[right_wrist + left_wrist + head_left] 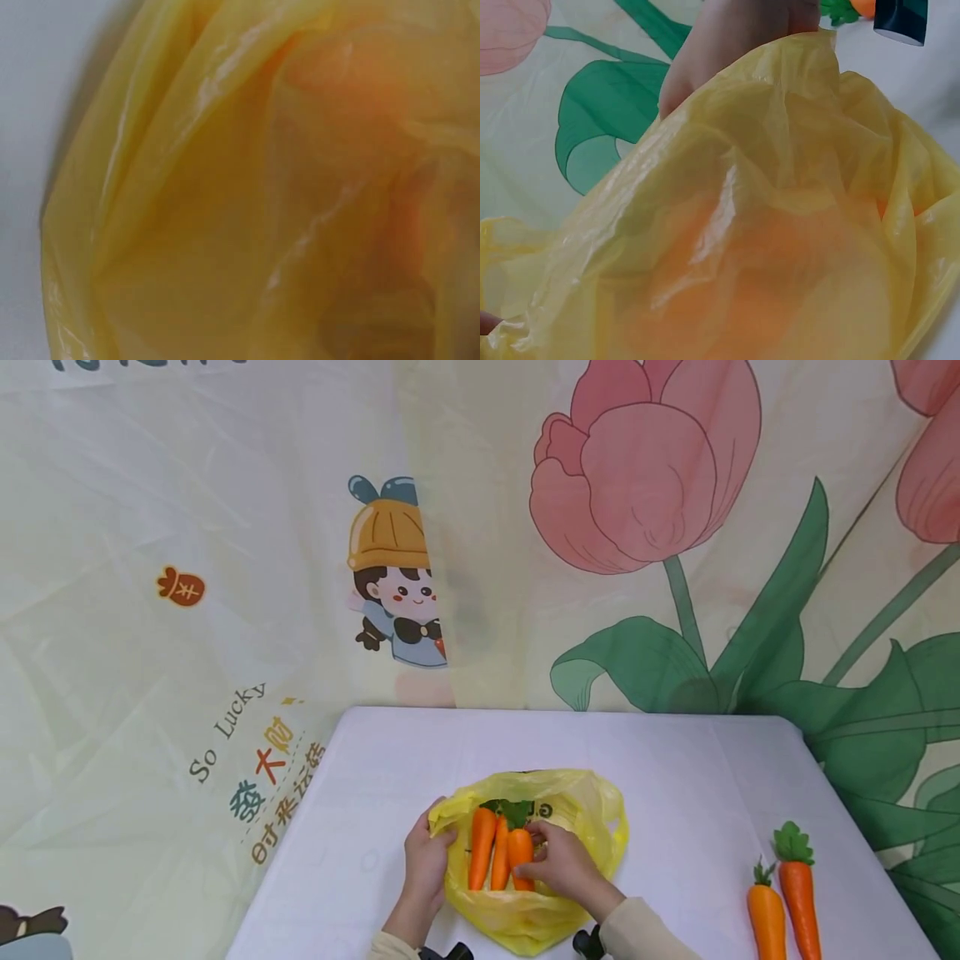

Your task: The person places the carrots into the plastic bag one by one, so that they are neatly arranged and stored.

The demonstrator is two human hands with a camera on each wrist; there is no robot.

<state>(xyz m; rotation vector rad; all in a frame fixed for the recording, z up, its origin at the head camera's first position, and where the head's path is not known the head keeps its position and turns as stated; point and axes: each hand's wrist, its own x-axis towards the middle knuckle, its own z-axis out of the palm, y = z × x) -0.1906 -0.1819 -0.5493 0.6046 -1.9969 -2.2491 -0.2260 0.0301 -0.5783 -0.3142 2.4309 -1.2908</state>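
A yellow plastic bag [525,920] sits on the table with its mouth spread toward me. Inside, side by side with green tops pointing away, lie three orange carrots [482,850]. My left hand [426,858] grips the bag's left rim. With its fingers at the mouth's right side, my right hand [561,860] holds the rightmost carrot [521,852]. The left wrist view shows the yellow bag [780,150] with blurred orange showing through its film. Yellow film [187,247] also fills most of the right wrist view, hiding the right hand's fingers there.
On the table's right side lie an orange carrot [767,914] and a redder carrot [799,897], next to each other. The white table [675,777] ends at the back against a cloth backdrop [487,527] printed with tulips.
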